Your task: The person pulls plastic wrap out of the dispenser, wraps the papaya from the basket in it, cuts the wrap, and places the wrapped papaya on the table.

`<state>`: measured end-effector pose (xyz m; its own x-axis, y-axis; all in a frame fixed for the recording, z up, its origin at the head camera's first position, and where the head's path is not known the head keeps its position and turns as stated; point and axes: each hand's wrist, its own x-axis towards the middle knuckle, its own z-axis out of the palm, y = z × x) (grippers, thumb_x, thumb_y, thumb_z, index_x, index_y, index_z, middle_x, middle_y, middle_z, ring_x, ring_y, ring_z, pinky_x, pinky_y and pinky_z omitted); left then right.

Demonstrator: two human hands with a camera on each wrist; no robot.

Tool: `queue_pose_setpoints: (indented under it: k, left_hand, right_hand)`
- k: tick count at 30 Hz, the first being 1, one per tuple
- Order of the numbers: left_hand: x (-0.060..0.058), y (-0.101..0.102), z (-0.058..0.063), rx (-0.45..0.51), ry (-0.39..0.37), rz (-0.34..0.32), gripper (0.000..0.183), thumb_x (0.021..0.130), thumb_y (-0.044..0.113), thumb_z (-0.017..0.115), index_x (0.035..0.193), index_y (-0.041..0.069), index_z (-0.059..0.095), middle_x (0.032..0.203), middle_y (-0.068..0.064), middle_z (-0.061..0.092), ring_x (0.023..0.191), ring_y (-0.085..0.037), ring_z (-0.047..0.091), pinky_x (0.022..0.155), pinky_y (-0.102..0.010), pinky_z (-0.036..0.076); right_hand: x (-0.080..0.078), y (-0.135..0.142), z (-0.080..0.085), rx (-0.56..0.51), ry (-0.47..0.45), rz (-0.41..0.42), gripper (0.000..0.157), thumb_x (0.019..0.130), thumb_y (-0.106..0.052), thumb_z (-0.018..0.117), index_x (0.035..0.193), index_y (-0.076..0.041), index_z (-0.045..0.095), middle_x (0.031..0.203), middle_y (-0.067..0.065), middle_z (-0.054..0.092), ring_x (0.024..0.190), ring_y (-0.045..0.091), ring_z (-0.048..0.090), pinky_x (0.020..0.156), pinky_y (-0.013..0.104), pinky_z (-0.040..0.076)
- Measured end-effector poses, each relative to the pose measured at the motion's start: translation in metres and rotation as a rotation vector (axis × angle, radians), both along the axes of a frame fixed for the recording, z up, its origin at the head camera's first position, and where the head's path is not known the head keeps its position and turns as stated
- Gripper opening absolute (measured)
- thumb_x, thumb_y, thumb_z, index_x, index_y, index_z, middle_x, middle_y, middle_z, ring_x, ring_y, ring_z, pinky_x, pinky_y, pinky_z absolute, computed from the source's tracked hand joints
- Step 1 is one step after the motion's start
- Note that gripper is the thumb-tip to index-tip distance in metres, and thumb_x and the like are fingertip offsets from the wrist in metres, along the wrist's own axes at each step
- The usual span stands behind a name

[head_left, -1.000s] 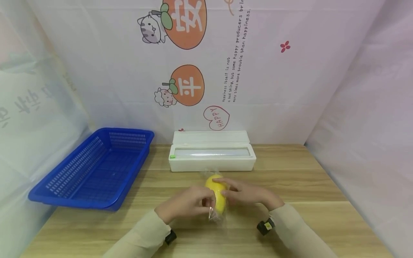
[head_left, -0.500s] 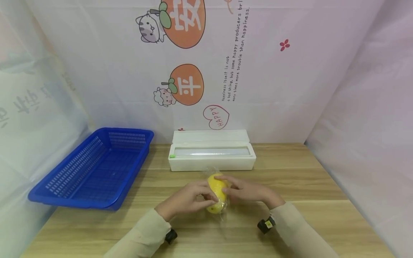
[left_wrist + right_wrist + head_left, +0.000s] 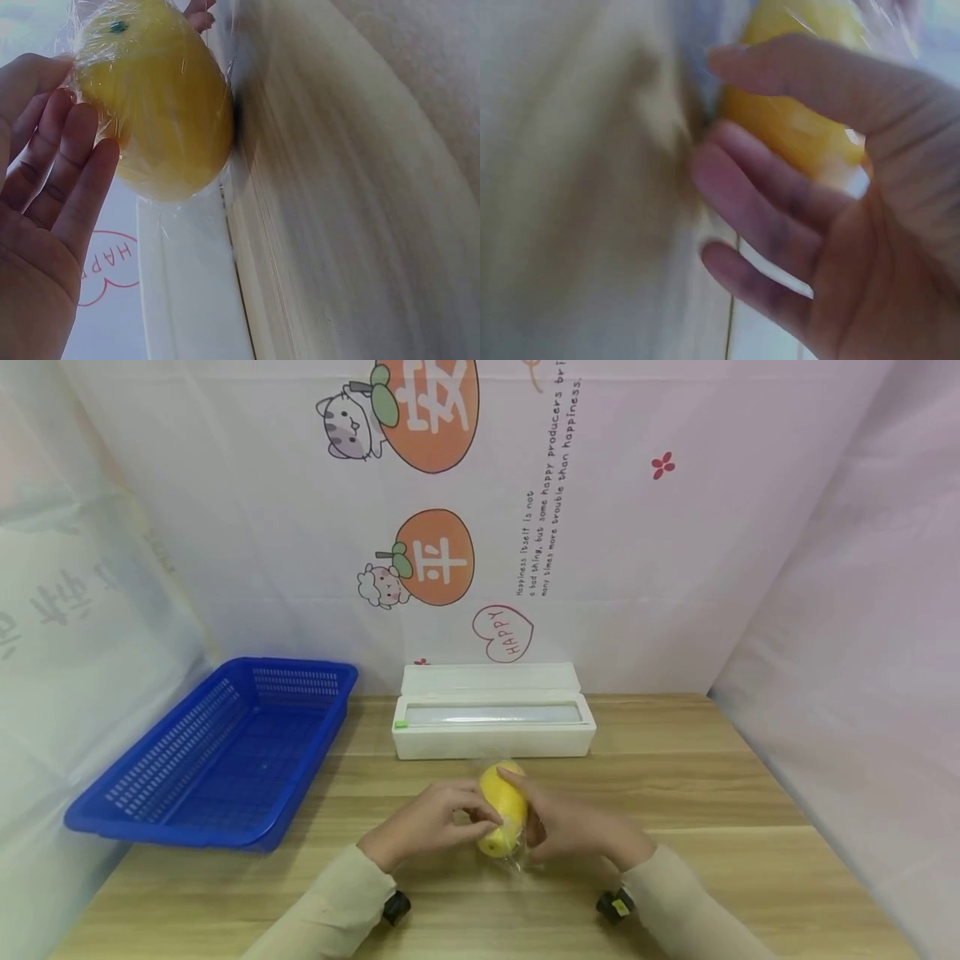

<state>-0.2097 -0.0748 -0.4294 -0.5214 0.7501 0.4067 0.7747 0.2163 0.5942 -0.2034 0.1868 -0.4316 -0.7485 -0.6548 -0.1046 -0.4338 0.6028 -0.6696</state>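
Observation:
A yellow oval fruit (image 3: 501, 795), with a small dark green spot at one end, stands out in the middle of the head view. Clear plastic film (image 3: 154, 196) is wrapped round it, with loose crinkled edges. My left hand (image 3: 429, 825) comes from the left; its thumb and forefinger pinch the film at the near end of the fruit. Along the opposite side is my right hand (image 3: 579, 827), fingers loosely bent and spread apart from the thumb. In the right wrist view its thumb overlaps the fruit (image 3: 780, 127), and that view is blurred.
Behind the fruit stands a long white box (image 3: 491, 743) with its lid raised and a roll of film (image 3: 495, 715) inside. A blue plastic basket (image 3: 270, 835) sits at the left of the wooden table (image 3: 735, 877). Printed white cloth (image 3: 615, 543) closes off the back and sides.
The fruit has turned so its spotted end shows at the near side. My left fingers have drawn back to its left edge. My right hand has shifted a little, its fingers lower along the fruit.

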Motion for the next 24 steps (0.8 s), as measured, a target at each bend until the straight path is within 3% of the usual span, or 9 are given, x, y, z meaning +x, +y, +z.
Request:
queue_pose_setpoints:
  k: [2,5,10,15,18,24]
  left_hand:
    - [-0.001,0.0,0.0,0.006,-0.002,0.003,0.011,0.093,0.013,0.074,0.102,0.017,0.078,0.1,0.014,0.066,0.09,0.0,0.061,0.08,-0.019,0.053]
    - [-0.001,0.001,-0.001,0.019,0.008,-0.014,0.012,0.092,0.01,0.074,0.101,0.015,0.078,0.099,0.011,0.067,0.089,-0.001,0.062,0.079,-0.019,0.054]
    - [-0.002,0.003,-0.005,0.011,0.05,-0.031,0.012,0.091,0.009,0.074,0.101,0.014,0.078,0.099,0.01,0.067,0.088,-0.001,0.062,0.077,-0.017,0.053]
    - [-0.003,0.002,-0.006,-0.006,-0.003,0.018,0.01,0.094,0.016,0.073,0.102,0.017,0.078,0.101,0.014,0.067,0.091,0.0,0.061,0.079,-0.018,0.053]
    - [-0.002,0.002,-0.004,-0.008,-0.047,0.037,0.009,0.094,0.017,0.073,0.101,0.018,0.079,0.1,0.015,0.067,0.091,-0.001,0.061,0.078,-0.02,0.054]
    - [-0.002,0.003,-0.003,-0.006,-0.082,0.033,0.009,0.093,0.017,0.074,0.101,0.018,0.078,0.102,0.014,0.067,0.092,-0.002,0.061,0.079,-0.021,0.055]
  right_hand:
    - [0.007,-0.006,-0.003,0.06,0.083,-0.068,0.128,0.069,-0.02,0.089,0.16,-0.038,0.001,0.083,-0.003,0.06,0.071,0.011,0.057,0.062,0.029,0.053]
    - [0.016,-0.014,-0.009,0.172,0.229,-0.144,0.134,0.065,-0.047,0.091,0.16,-0.038,-0.003,0.092,-0.002,0.065,0.073,0.011,0.059,0.065,0.033,0.053]
    - [0.025,-0.021,-0.016,0.243,0.361,-0.193,0.139,0.057,-0.082,0.076,0.161,-0.033,-0.002,0.112,0.007,0.069,0.088,0.02,0.066,0.073,0.047,0.053]
    - [0.028,-0.023,-0.016,0.226,0.332,-0.22,0.124,0.068,-0.085,0.063,0.161,-0.036,-0.002,0.107,0.008,0.07,0.091,0.022,0.065,0.081,0.056,0.05]
    - [0.027,-0.021,-0.013,0.2,0.291,-0.206,0.108,0.08,-0.082,0.054,0.161,-0.035,0.001,0.096,0.003,0.068,0.084,0.018,0.062,0.077,0.05,0.051]
    - [0.022,-0.013,-0.007,0.103,0.194,-0.169,0.081,0.093,-0.072,0.045,0.16,-0.041,0.01,0.102,0.001,0.066,0.086,0.014,0.061,0.075,0.042,0.052]
